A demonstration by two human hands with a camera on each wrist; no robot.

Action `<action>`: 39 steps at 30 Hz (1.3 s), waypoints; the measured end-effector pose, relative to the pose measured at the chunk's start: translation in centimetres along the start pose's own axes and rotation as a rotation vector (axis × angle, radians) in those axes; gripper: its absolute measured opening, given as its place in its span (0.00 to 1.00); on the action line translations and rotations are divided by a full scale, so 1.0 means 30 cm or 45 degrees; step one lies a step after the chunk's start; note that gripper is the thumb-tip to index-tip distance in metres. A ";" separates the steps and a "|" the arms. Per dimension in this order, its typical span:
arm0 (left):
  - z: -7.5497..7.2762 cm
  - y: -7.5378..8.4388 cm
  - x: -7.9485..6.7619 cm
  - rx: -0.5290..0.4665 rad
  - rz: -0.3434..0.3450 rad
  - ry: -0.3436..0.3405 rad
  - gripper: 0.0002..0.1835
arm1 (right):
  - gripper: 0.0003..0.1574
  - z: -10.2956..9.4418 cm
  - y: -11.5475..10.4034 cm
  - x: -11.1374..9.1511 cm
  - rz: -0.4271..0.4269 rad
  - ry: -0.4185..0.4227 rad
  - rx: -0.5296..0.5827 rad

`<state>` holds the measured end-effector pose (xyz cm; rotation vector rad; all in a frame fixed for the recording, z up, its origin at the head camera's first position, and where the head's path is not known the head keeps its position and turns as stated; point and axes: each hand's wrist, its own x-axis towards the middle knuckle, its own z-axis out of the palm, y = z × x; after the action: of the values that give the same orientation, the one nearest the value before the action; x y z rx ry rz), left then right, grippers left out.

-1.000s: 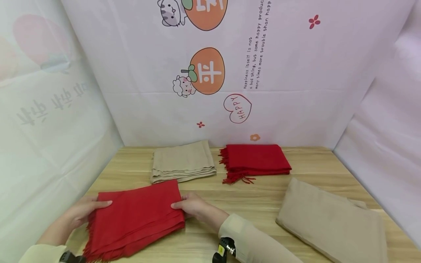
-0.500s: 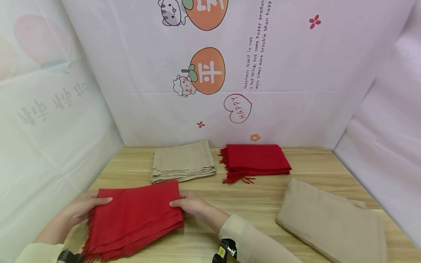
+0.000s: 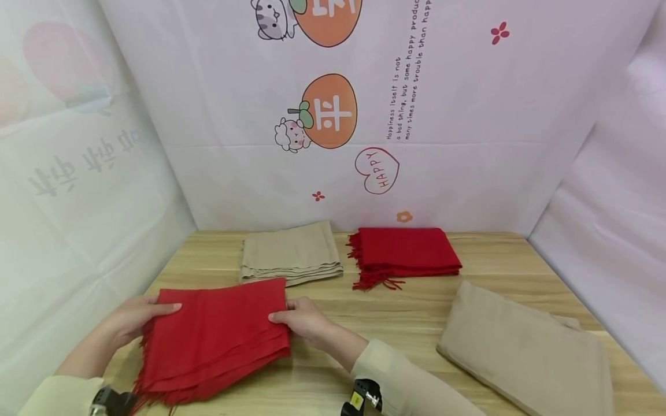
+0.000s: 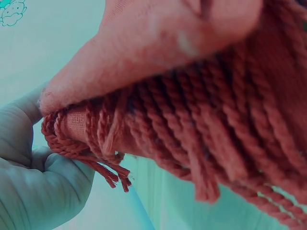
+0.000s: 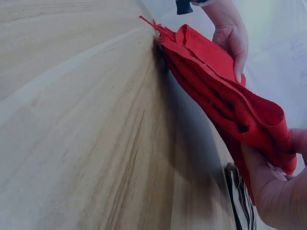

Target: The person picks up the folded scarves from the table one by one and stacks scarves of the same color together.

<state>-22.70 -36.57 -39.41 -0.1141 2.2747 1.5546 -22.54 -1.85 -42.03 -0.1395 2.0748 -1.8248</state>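
A folded red scarf [image 3: 218,335] with twisted fringe [image 4: 201,129] along its left end is held between my two hands. My left hand [image 3: 132,319] grips its far left corner, thumb on top and the other fingers beneath. On the right edge, my right hand [image 3: 307,322] pinches the folded layers, its thumb on the upper face. The right wrist view has the scarf tilted and raised over the table, with a shadow below it. In the head view, its far edge overlaps the near side of a folded beige cloth [image 3: 288,248].
A second folded red scarf [image 3: 406,251] with fringe lies at the back of the wooden table [image 3: 333,381]. A larger folded beige cloth [image 3: 525,346] lies at the right. Printed white sheets [image 3: 452,115] hang behind and along both sides.
Both hands and the red scarf have shifted slightly away from me, toward the back of the table. The other cloths have stayed in place.
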 end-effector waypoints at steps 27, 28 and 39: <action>0.137 0.113 0.074 0.067 0.099 0.082 0.23 | 0.17 -0.149 -0.026 -0.069 -0.027 -0.018 0.075; 0.141 0.115 0.078 0.069 0.108 0.078 0.23 | 0.17 -0.155 -0.025 -0.072 -0.030 -0.020 0.081; 0.204 0.141 0.118 0.072 0.131 0.066 0.23 | 0.15 -0.212 -0.008 -0.106 -0.029 0.001 0.069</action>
<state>-25.52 -28.86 -38.84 -0.0222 2.3968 1.5531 -21.79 5.06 -40.54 -0.1492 2.0301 -1.8926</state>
